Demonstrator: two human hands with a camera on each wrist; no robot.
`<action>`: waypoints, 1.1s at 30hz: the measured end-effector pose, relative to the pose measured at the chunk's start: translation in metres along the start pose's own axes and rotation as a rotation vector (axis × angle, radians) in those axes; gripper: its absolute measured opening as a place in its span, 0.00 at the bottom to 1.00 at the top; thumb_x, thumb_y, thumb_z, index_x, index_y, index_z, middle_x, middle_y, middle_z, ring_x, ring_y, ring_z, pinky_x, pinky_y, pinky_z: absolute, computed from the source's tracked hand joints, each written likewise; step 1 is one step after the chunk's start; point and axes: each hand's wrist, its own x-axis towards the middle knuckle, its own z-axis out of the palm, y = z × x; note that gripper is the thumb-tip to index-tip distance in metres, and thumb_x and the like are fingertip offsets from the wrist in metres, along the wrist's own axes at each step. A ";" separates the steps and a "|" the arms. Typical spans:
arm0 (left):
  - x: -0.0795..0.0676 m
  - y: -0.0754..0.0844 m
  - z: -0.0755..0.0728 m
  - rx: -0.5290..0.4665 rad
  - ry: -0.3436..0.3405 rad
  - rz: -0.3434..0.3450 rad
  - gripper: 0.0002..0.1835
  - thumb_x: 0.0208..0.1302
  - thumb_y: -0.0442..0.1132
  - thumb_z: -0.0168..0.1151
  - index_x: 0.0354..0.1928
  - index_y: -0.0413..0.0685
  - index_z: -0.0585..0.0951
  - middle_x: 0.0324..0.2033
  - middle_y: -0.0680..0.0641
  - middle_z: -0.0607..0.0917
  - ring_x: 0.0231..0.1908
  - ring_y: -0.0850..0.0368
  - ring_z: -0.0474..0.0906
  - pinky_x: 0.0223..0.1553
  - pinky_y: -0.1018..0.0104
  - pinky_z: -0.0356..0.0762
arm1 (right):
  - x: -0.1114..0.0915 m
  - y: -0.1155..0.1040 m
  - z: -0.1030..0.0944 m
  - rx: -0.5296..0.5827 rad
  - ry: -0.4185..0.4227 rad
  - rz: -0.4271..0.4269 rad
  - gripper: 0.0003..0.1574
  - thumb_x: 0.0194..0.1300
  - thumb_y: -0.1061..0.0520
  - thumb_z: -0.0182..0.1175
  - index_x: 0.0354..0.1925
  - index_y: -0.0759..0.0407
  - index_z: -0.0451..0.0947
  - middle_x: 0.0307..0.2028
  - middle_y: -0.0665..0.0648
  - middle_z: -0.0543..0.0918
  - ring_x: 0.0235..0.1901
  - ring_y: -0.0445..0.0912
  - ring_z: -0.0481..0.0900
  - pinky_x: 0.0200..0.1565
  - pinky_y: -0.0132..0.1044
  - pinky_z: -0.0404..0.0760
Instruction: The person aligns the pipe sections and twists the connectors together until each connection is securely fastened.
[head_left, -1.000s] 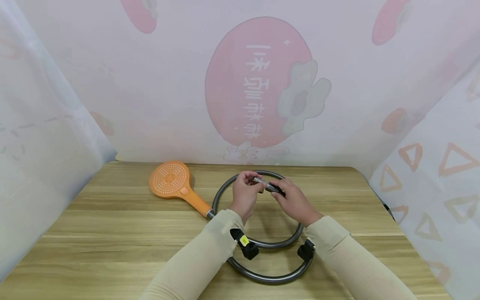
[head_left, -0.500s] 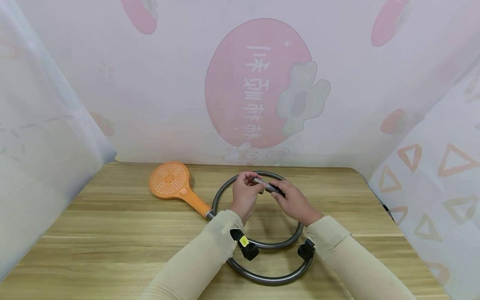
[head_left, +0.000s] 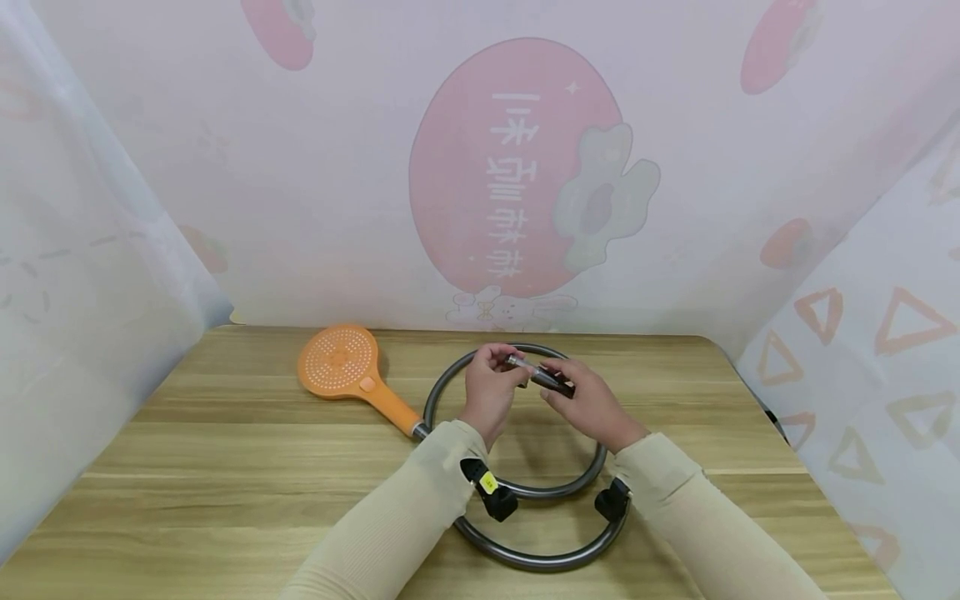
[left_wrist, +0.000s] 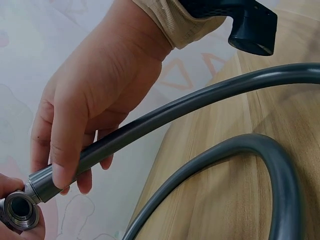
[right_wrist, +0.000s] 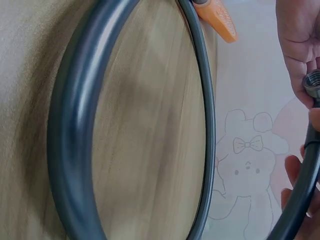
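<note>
A metal threaded connector (head_left: 516, 361) sits at the free end of a dark grey shower hose (head_left: 551, 562), raised above the table. My left hand (head_left: 491, 392) pinches the connector between thumb and fingers. Just behind the connector, my right hand (head_left: 588, 406) holds the hose end, thumb on one side and fingers on the other. In the left wrist view, the right hand (left_wrist: 100, 95) is large and the connector's round threaded opening (left_wrist: 33, 216) faces the camera. The right wrist view catches the left hand (right_wrist: 300, 50) at its edge. An orange shower head (head_left: 339, 362) lies at the left, joined to the hose's other end.
The hose lies in loops on the wooden table (head_left: 225, 483), under and around my forearms. Black wrist cameras (head_left: 498, 500) hang close above those loops. A printed curtain (head_left: 352, 183) rises behind the table's back edge, with more cloth at both sides.
My right hand's fingers have shifted slightly on the hose end, so more of the dark hose shows between the hands. The left hand stays in place.
</note>
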 end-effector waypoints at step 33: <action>-0.002 0.002 -0.001 -0.008 -0.009 0.006 0.20 0.55 0.23 0.66 0.49 0.35 0.73 0.41 0.45 0.81 0.38 0.57 0.77 0.38 0.66 0.78 | 0.001 -0.005 0.004 0.145 0.100 0.064 0.15 0.64 0.65 0.62 0.50 0.61 0.77 0.44 0.58 0.77 0.45 0.50 0.75 0.43 0.43 0.77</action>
